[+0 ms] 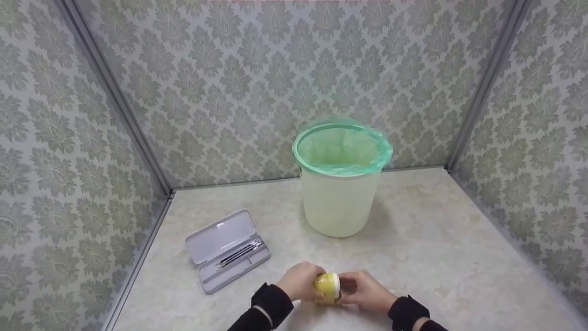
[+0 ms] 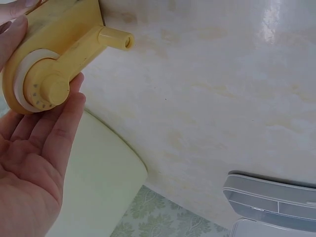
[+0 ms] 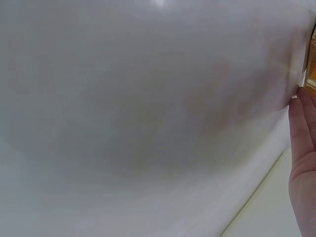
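Note:
A yellow hand-crank pencil sharpener [image 1: 326, 286] is between both hands near the front of the table. My left hand [image 1: 299, 281] grips its body, fingers wrapped from the left. In the left wrist view, the crank handle [image 2: 79, 57] and a pale ring around its base face the camera. From the other side, the thumb and fingers of my right hand [image 1: 366, 292] hold the sharpener's right end. The right wrist view shows only an amber, see-through part [image 3: 311, 74] at the fingertips; the rest of it is cut off by the edge.
To the left lies an open grey pencil case [image 1: 218, 239] with several pencils [image 1: 239, 255] in it. A pale bin [image 1: 340, 202] lined with a green plastic bag [image 1: 342, 171] stands behind the hands, near the back wall. Patterned panels [image 1: 275, 92] enclose the table on three sides.

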Motion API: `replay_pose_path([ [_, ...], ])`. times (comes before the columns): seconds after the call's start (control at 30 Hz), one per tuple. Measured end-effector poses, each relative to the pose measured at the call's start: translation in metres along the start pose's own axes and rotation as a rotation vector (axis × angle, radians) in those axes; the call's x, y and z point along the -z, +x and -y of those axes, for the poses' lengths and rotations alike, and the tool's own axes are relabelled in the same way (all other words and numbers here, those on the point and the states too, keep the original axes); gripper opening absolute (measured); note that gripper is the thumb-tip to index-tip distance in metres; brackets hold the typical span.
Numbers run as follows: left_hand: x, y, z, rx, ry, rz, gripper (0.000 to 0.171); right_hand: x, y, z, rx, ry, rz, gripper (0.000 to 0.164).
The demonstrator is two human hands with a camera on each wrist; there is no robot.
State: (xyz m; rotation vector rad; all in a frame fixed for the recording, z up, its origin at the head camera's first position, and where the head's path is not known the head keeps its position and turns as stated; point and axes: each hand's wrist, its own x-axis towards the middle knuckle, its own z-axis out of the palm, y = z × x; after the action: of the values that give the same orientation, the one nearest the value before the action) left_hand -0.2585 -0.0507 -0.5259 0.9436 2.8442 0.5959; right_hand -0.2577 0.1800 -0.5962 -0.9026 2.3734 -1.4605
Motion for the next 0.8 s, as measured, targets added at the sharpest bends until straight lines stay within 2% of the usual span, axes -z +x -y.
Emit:
replay_pose_path([
  [0.17,0.0003,-0.0001,-0.0012,-0.003,-0.005,0.001,0.036,0.0011,-0.0018,0.001,-0.02,0.017,-0.001,0.047],
  [0.43,0.0014,-0.0028,-0.0012,-0.006,0.026,-0.018,0.036,0.0043,-0.0039,0.0018,-0.066,-0.041,-0.016,0.052],
  [0.8,0.0001,-0.0012,-0.0017,0.011,0.022,-0.004,0.036,0.006,-0.0065,-0.0016,-0.088,-0.037,-0.021,0.054],
])
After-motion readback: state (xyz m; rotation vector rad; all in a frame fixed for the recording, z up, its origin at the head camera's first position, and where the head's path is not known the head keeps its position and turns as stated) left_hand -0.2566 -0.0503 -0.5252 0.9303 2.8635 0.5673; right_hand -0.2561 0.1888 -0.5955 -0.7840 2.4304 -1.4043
